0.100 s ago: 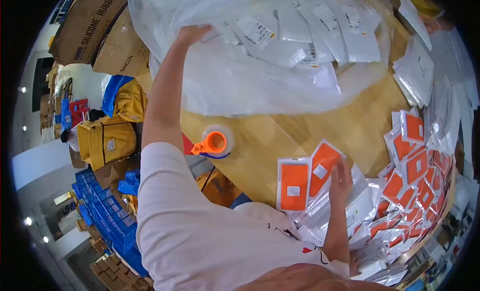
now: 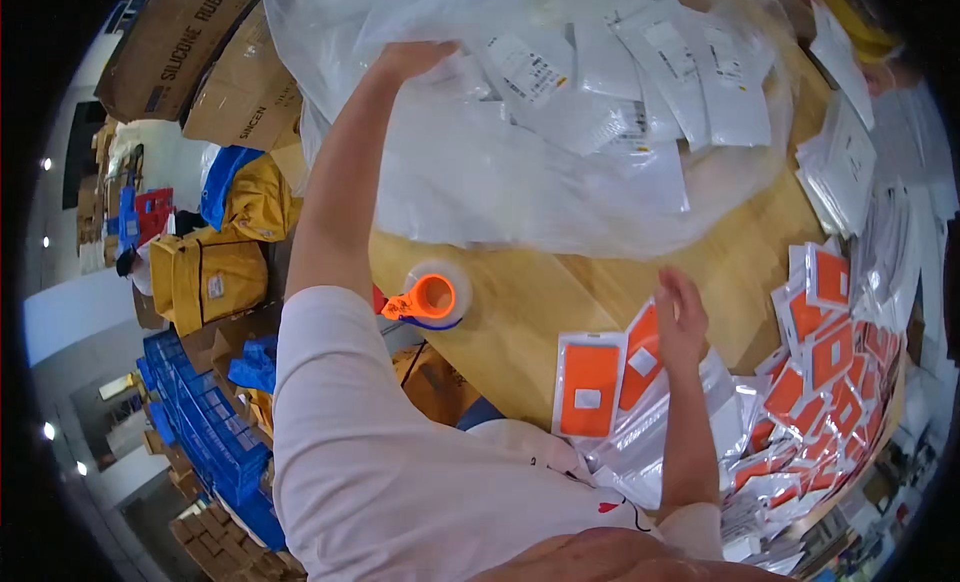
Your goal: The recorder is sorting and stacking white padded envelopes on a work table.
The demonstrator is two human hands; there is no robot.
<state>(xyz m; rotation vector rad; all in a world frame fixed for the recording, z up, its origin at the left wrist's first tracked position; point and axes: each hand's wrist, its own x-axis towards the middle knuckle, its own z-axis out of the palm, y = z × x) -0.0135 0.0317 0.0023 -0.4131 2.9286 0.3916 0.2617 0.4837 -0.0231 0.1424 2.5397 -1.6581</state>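
Indoors: labelled mailers [image 2: 735, 92], wooden table [image 2: 530, 297]

Right hand [image 2: 683, 322], fingers loosely parted, is beside an orange packet [image 2: 641, 358] at the near edge; left hand [image 2: 415, 58] is at translucent plastic [image 2: 480, 197], grip impossible to tell. Printed cartons [image 2: 240, 92] stand past the left edge.

Left hand [image 2: 420, 58]: 11 o'clock, arm [image 2: 335, 212] outstretched. Right hand [image 2: 683, 330]: 3 o'clock, fingers [image 2: 688, 300] loosely bent toward 12.

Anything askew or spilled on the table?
Heap of orange packets at the right side of the table: jumbled, overlapping at many angles, unlike the neater white stack beyond it. No spill or damage visible.
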